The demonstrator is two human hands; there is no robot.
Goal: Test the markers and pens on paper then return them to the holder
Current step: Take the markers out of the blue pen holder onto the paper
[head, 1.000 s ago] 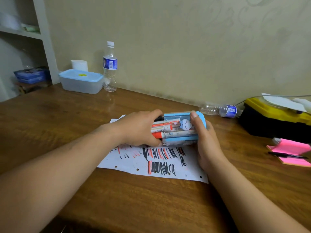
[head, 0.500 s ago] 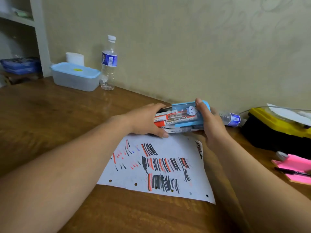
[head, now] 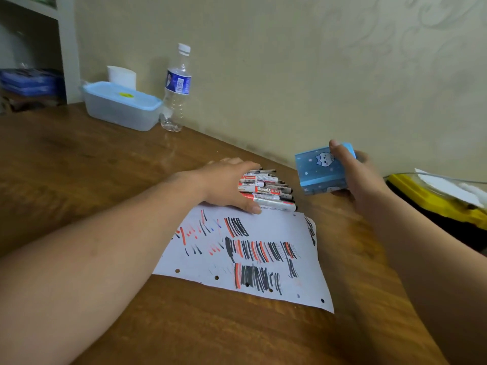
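Wooden table is set against a pale wall, and on it lies a sheet of paper with punched holes along its near edge. Many short black and red strokes are already drawn on the paper, so the testing is judged to be at least partly done.

At the far edge of the paper a pile of markers and pens is lying flat on the table, side by side and partly one upon another. The left hand is laid over the left part of this pile, with the fingers only lightly bent and the thumb touching the edge of the paper. The pile is pressed down and kept together in this way; no single marker is gripped.

The blue holder, with a small cat printed on it, is held in the right hand, above the table and to the right of the pile, apart from it. It is gripped with the thumb on the front and the fingers behind. Its opening is not shown, so it cannot be told whether anything is left inside.

The step in hand is judged to be the one between testing and returning: all visible markers are outside the holder. For the next move, the holder should probably be put down upright close to the pile, so that both hands are free. Care is needed that the round markers are not allowed to roll when the left hand is lifted.
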